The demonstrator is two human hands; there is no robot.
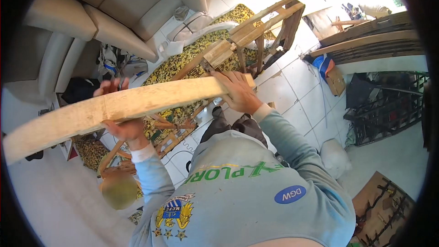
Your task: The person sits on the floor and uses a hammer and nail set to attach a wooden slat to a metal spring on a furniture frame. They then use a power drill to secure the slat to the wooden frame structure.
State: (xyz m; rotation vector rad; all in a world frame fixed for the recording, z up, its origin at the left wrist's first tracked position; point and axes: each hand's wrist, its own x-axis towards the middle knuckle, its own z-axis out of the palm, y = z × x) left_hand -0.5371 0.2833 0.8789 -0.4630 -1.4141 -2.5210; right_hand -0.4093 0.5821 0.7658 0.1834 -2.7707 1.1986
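A long, pale wooden beam (151,99) is held up in front of me, stretching from the far left edge to the middle of the view. My right hand (238,92) grips it near its right end, with the fingers over the upper side. Farther along, my left hand (125,130) holds the beam from beneath. Its thumb shows on the near side and its fingertips rise past the far side; the palm is hidden. Behind the beam stands a wooden frame (263,27) made of rough slats, tilted across the view.
Beige sofas (132,0) line the upper left. Yellow-and-black speckled foam (176,61) covers part of the white tiled floor (292,87). More wooden framework (171,139) lies below the beam. A dark metal rack (388,105) and stacked curved boards (370,41) are at right.
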